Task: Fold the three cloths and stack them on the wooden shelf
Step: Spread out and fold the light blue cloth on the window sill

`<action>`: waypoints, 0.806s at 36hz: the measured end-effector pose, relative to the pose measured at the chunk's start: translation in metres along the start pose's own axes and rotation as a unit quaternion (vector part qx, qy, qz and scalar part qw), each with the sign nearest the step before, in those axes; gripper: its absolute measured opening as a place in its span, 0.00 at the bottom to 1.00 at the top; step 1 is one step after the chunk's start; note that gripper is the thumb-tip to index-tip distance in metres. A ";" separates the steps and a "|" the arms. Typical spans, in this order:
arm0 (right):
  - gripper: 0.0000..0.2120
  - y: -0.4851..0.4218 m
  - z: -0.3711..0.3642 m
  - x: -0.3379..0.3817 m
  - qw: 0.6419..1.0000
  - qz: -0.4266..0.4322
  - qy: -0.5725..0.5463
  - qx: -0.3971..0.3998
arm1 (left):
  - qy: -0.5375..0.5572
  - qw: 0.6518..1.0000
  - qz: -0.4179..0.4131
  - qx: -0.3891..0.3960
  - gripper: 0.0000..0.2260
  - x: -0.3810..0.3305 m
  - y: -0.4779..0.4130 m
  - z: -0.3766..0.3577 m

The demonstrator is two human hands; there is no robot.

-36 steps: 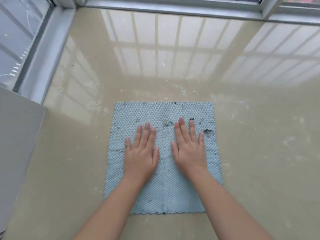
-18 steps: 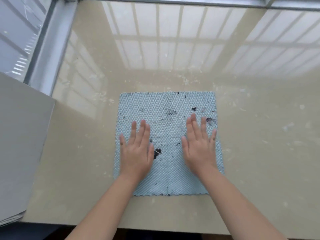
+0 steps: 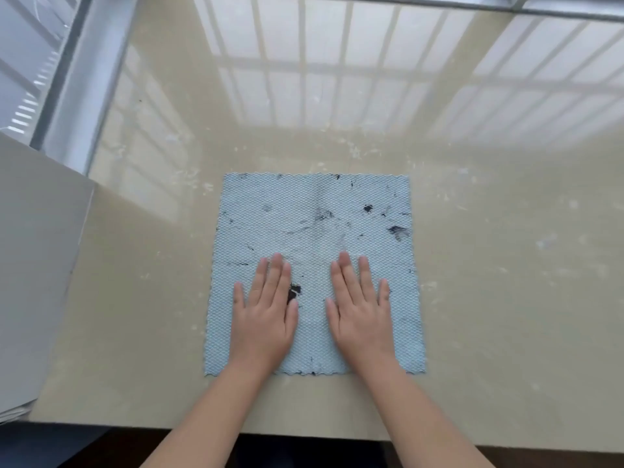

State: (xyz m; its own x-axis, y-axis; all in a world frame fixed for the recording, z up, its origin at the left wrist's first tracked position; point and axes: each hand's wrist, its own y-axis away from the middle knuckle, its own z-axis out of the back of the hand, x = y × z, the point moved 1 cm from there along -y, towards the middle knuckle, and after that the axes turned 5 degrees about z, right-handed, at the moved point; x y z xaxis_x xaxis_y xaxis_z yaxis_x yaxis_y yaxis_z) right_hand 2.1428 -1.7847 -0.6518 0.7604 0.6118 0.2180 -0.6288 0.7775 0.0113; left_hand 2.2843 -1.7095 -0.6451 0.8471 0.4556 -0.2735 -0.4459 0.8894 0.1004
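Hands (image 3: 265,320) (image 3: 361,315) nearer on scaly square cloth (image 3: 314,211)

left: grey board (image 3: 37,265) overlaps the countertop (image 3: 506,282)
far and left edges: window frame (image 3: 84,79)
right of cloth (image 3: 314,214): open countertop

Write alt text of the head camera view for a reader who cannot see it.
A left hand and a right hand lie flat, fingers straight, on a square light-blue textured cloth with dark stains, spread unfolded on a glossy beige table.
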 end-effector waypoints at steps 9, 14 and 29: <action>0.28 0.014 0.009 -0.051 0.998 -0.064 0.026 -0.012 | -0.008 0.999 0.030 -0.019 0.26 0.026 0.006 0.005; 0.27 0.016 0.011 -0.055 0.996 -0.082 0.023 -0.021 | -0.016 0.999 0.044 -0.025 0.26 0.034 0.011 0.004; 0.25 0.026 0.005 0.036 0.999 0.022 -0.027 -0.014 | 0.020 1.000 -0.003 -0.011 0.23 -0.016 0.042 -0.014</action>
State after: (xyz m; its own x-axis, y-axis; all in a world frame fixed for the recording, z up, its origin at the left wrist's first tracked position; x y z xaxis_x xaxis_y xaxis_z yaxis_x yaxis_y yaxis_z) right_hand 2.1529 -1.7431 -0.6392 0.7222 0.6370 0.2695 -0.6555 0.7547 -0.0273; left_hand 2.2478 -1.6801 -0.6496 0.8378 0.4479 -0.3124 -0.4476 0.8909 0.0769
